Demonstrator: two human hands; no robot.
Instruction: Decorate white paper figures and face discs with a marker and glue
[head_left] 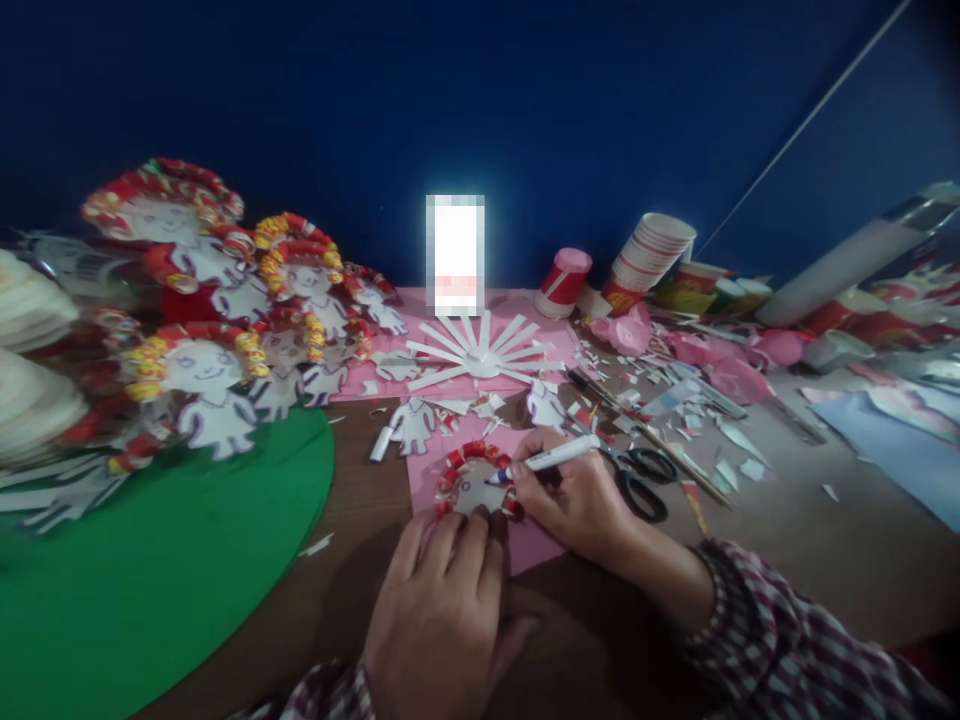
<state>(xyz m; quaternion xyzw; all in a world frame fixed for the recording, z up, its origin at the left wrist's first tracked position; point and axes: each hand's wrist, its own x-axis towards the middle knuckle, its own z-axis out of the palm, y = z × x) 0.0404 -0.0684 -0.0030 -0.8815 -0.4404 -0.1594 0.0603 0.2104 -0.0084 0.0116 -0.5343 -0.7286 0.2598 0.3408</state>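
– Where's the paper face?
– Right there, the white paper face [474, 497] ringed with red rolls [470, 451], on the pink sheet [531, 550] between the two hands. One eye shows in purple; the fingers hide the lower part.

– And the hands?
– The right hand [581, 495] has a white marker [562, 455] pinched between thumb and fingers, its dark tip at the face. The left hand [442, 600] grips nothing that I can see: it's spread palm down, fingertips over the face's lower edge, thumb off to the side.

– Looks flimsy.
– I'd guess it weighs next to nothing, bends easily and could skid on that sheet. The rolls look crushable, so I'd hold it by the flat paper at the bottom, pressing lightly, well clear of fresh ink.

– What's around it?
– Just beyond, a marker cap [381, 443] beside a purple-edged paper body [412, 427]; black-handled scissors [643, 482] near the right hand. Farther back, a fan of white strips [480, 362]. Off left, paper dolls [214, 390] crowd by a green disc [225, 570]; stacked cups [654, 255] lean at the back right.
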